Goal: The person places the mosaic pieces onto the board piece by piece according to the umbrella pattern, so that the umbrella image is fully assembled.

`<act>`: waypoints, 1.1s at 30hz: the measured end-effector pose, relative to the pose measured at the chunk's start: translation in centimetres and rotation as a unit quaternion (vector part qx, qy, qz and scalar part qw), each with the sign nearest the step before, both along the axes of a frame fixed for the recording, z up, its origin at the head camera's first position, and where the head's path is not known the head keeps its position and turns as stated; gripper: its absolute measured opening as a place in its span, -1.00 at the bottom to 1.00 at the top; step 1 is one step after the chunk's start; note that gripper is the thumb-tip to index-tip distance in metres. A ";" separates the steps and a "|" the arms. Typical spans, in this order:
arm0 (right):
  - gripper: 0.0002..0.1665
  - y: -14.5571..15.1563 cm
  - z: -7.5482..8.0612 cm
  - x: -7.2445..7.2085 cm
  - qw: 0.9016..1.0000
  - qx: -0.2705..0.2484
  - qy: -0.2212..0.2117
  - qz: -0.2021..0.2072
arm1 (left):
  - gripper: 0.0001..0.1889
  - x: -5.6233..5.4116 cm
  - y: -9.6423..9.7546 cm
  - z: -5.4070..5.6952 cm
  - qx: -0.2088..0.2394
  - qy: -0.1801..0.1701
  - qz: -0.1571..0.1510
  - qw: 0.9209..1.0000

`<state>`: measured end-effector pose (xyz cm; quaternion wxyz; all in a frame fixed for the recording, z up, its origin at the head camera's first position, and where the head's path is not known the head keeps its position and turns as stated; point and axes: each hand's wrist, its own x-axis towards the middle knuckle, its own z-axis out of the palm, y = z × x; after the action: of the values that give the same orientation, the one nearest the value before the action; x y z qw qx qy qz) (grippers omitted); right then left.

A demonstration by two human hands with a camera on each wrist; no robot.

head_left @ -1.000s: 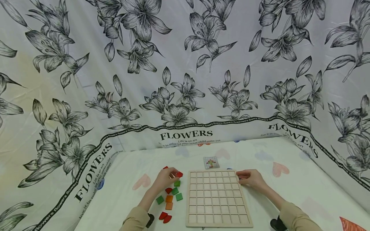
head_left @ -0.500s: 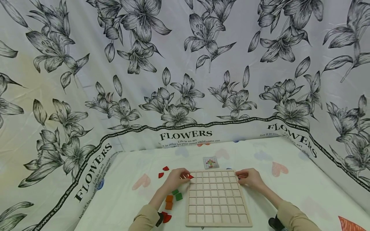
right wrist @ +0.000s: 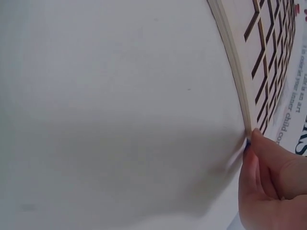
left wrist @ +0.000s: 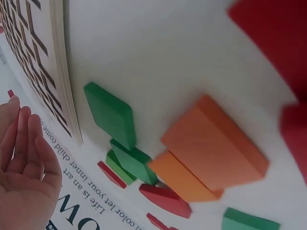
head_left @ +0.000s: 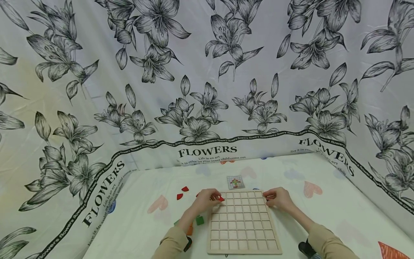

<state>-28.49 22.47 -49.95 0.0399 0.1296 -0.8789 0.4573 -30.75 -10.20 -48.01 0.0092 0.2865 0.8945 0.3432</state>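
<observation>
My left hand (head_left: 207, 199) pinches a small red wedge-shaped tile (head_left: 221, 198) over the far left part of the wooden grid board (head_left: 211, 248). In the left wrist view only a corner of this red tile (left wrist: 11, 93) shows past the fingertips. At the board's far right edge, my right hand (head_left: 279, 197) grips the rim between thumb and fingers, as the right wrist view also shows. Left of the board lie loose tiles: a green square (left wrist: 109, 115), an orange square (left wrist: 216, 143) and a red curved piece (left wrist: 165, 199), among others. My left forearm hides some of them in the head view.
Behind the board lies a small card (head_left: 235, 182) with a coloured pattern on a grid. Two red tiles (head_left: 185, 189) sit farther left. A flower-print curtain (head_left: 207, 118) hangs around the cloth-covered table (head_left: 323, 208).
My left hand has carried the red tile rightward from among the loose pieces to over the board's far left squares. The right hand has kept its place at the rim.
</observation>
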 end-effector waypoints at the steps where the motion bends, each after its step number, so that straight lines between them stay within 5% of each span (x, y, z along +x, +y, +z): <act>1: -0.64 0.1 -0.2 -0.2 1.000 -0.006 0.019 0.010 | -0.81 0.0 0.2 0.0 -0.001 0.003 -0.003 1.000; 7: -0.66 -0.4 0.2 -0.5 1.000 0.012 0.025 -0.011 | -0.81 -0.1 1.7 -0.4 -0.022 -0.009 -0.006 1.000; 17: -0.60 -2.1 1.5 -0.2 0.994 0.067 -0.024 -0.086 | -0.83 -0.4 3.4 -1.0 -0.067 0.000 -0.001 0.998; 33: -0.59 -2.6 1.8 0.0 0.992 0.086 -0.004 -0.093 | -0.85 -0.7 5.5 -1.2 -0.125 0.030 0.010 0.992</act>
<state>-28.53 19.83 -48.15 0.0677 0.0488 -0.9232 0.3751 -31.49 -4.70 -49.26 0.0145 0.2848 0.9330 0.2198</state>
